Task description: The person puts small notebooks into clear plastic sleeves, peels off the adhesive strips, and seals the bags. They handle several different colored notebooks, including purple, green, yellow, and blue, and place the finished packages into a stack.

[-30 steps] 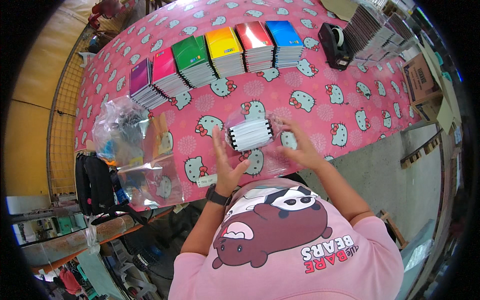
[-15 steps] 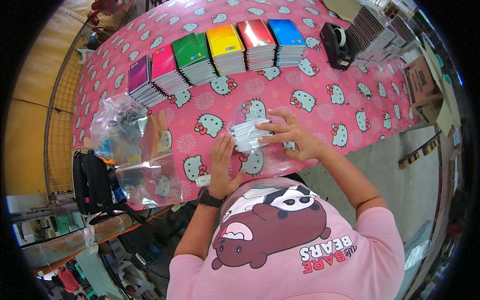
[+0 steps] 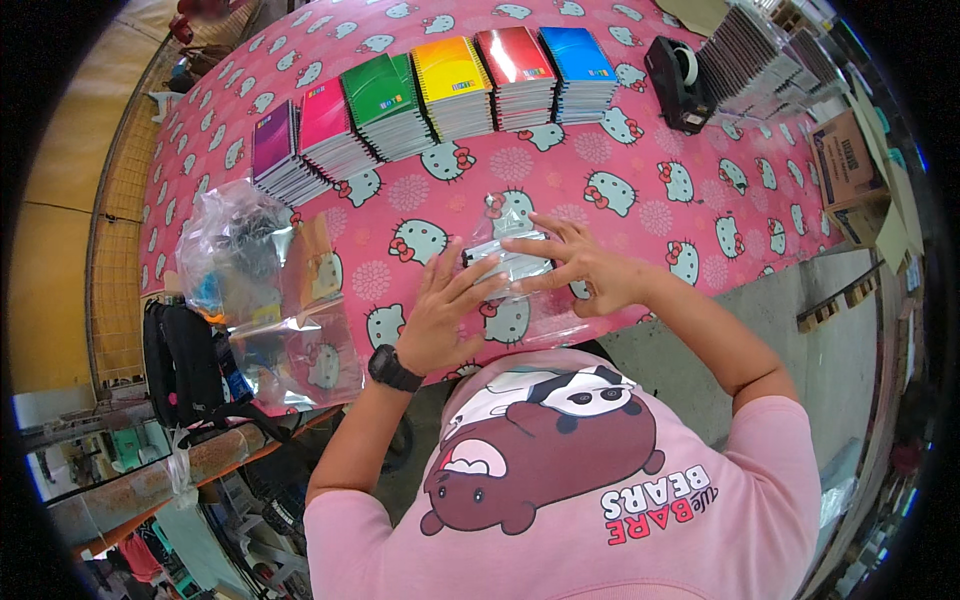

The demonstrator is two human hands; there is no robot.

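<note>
A small bundle of spiral notebooks (image 3: 512, 262) lies on its side in front of me, page edges up, inside a clear plastic bag (image 3: 540, 318). My left hand (image 3: 443, 310), with a black watch at its wrist, rests at the bundle's left end. Its fingers are spread, and the tips reach over the pages. From the right, my right hand (image 3: 590, 268) lays stretched, parted fingers across the bundle's top and far corner. Its thumb is bent near the loose plastic on the near side. The covers of this bundle are mostly hidden.
Notebook stacks in purple (image 3: 274, 142), pink, green, yellow, red and blue (image 3: 577, 58) stand in a row farther back. Clear plastic bags (image 3: 300, 350) lie at left beside a black bag (image 3: 180, 360). A tape dispenser (image 3: 680, 85), more notebooks (image 3: 765, 70) and a cardboard box (image 3: 848, 165) are at right.
My left hand has spread its fingers and moved them onto the left part of the bundle; its wrist has shifted left. The right hand stays on the bundle, fingers slightly shifted.
</note>
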